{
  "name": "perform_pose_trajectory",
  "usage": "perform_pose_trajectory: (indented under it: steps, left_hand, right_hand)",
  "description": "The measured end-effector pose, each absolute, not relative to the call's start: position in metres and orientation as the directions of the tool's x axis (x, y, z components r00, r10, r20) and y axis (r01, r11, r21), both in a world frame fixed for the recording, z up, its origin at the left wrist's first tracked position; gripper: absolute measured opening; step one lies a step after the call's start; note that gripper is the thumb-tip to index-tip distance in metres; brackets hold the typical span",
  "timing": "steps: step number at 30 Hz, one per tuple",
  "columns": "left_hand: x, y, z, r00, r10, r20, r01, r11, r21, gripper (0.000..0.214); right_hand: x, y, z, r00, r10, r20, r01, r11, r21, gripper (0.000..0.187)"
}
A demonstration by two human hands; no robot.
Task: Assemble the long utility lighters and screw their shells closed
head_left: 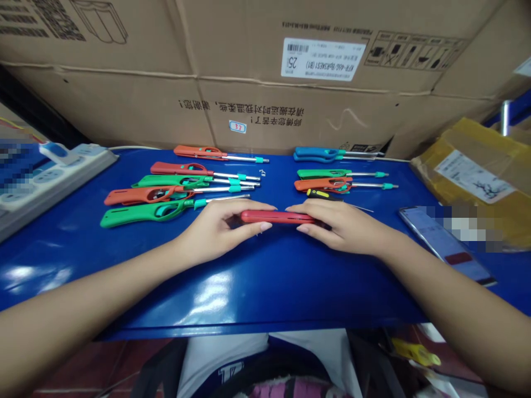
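Both my hands hold a red lighter handle [276, 216] level above the blue table [265, 287], its seam edge toward me. My left hand [213, 229] pinches its left end between thumb and fingers. At the other end, the thumb and fingers of my right hand [340, 224] close on it and hide that part. Just behind the right hand lies a black and yellow screwdriver [318, 194]. Beyond my left hand are several long lighters, among them a green lighter [143, 214] and an orange lighter [143, 195].
At the back right lie a blue lighter [317, 154], a green lighter [319, 174] and an orange lighter [321, 184]. A phone [443, 243] and a yellow-taped parcel [468, 166] are at right. A power strip [53, 179] sits left; a cardboard box [249, 88] stands behind.
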State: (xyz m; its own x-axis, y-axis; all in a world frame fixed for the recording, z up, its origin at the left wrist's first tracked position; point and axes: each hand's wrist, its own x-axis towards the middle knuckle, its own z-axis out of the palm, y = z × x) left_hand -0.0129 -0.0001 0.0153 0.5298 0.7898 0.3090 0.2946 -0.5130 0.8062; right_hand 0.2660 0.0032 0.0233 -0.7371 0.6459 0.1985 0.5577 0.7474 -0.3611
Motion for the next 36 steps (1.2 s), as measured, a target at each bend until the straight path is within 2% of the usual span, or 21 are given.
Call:
perform_pose_trajectory:
  steps: [2,5,15,19,22,26,32,36]
  left_hand:
    - [-0.012,-0.002,0.015,0.56,0.735,0.383,0.291,-0.607,0.739,0.025]
    - [-0.012,-0.005,0.016,0.582,0.692,0.426,0.274,-0.661,0.699,0.022]
    - [-0.01,-0.008,0.017,0.64,0.639,0.426,0.28,-0.711,0.645,0.02]
    - [-0.013,-0.006,0.012,0.702,0.55,0.453,0.298,-0.804,0.514,0.025]
    - [-0.017,-0.001,0.011,0.755,0.506,0.417,0.312,-0.837,0.45,0.027]
    - [-0.021,0.004,0.013,0.778,0.517,0.357,0.341,-0.825,0.45,0.026]
    - [-0.03,0.01,0.016,0.718,0.563,0.41,0.398,-0.815,0.421,0.026]
    - [-0.033,0.014,0.016,0.705,0.579,0.409,0.409,-0.804,0.432,0.026]
  right_hand:
    - [0.265,0.002,0.023,-0.752,0.628,0.202,0.541,0.762,-0.355,0.037]
    - [0.263,0.0,0.024,-0.773,0.599,0.209,0.508,0.782,-0.361,0.035]
    - [0.26,-0.004,0.023,-0.78,0.594,0.199,0.529,0.794,-0.298,0.041]
    - [0.257,-0.006,0.021,-0.79,0.579,0.201,0.502,0.8,-0.328,0.038]
    - [0.256,-0.006,0.021,-0.775,0.6,0.2,0.52,0.784,-0.339,0.038]
    - [0.258,-0.005,0.025,-0.761,0.624,0.179,0.552,0.767,-0.327,0.037]
    - [0.27,0.001,0.033,-0.704,0.702,0.109,0.672,0.708,-0.216,0.029]
    - [0.275,0.008,0.031,-0.719,0.69,0.086,0.662,0.717,-0.22,0.029]
